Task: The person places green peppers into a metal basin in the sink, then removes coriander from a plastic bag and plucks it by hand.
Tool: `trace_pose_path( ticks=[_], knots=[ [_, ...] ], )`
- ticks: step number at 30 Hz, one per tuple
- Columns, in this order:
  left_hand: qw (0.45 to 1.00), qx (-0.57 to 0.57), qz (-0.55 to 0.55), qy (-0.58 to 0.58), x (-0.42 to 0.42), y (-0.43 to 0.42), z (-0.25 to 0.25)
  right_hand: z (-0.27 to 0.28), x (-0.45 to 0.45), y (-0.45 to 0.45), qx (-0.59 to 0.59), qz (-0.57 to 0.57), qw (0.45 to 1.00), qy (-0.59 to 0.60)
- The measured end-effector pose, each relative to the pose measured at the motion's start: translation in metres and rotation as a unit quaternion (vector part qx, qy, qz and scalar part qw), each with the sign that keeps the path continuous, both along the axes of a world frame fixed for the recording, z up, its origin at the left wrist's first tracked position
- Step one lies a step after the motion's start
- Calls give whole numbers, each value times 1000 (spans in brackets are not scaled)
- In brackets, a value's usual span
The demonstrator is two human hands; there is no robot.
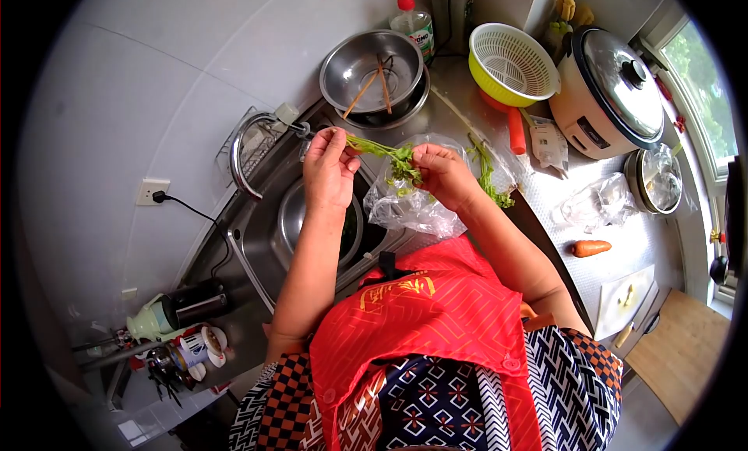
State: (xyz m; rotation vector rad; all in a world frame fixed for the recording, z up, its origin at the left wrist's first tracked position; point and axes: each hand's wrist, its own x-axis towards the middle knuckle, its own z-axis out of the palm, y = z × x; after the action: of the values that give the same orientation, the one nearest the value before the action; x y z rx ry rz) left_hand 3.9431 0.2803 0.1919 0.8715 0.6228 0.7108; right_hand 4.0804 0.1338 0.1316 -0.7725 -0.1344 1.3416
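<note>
Between my two hands, a green leafy herb sprig (401, 164) is stretched above the counter edge. My left hand (329, 164) pinches its stem end, near the faucet. The fingers of my right hand (444, 170) are closed on the leafy end. Below them lies a clear plastic bag (421, 209). More long-stemmed herbs (487, 170) rest on the counter to the right of my right hand. A metal bowl (293, 213) sits in the sink (257, 252) under my left forearm, with some dark green inside, partly hidden.
Stacked metal bowls (343, 69) with chopsticks stand behind my hands, beside a soap bottle (417, 26). Rightward are a yellow-green colander (491, 81), a rice cooker (580, 100), a carrot (592, 248) and a white cutting board (643, 283). The faucet (236, 151) arches at left.
</note>
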Motion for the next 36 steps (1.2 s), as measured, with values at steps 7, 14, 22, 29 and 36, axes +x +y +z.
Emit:
trace_pose_path(
  ticks=[7, 14, 22, 29, 36],
  knots=[
    [999, 5, -44, -29, 6, -14, 15, -12, 8, -3, -33, 82, 960, 267],
    [997, 70, -27, -4, 11, -26, 21, -14, 2, -7, 4, 107, 954, 279],
    [992, 121, 35, 32, 18, -31, 23, -26, -23, -13, -38, -206, 964, -162],
    [987, 149, 47, 37, 20, -36, 24, 1, -36, -3, -55, -205, 749, -627],
    [981, 173, 69, 60, 14, -32, 25, -28, -34, 5, -63, -137, 914, -378]
  ],
)
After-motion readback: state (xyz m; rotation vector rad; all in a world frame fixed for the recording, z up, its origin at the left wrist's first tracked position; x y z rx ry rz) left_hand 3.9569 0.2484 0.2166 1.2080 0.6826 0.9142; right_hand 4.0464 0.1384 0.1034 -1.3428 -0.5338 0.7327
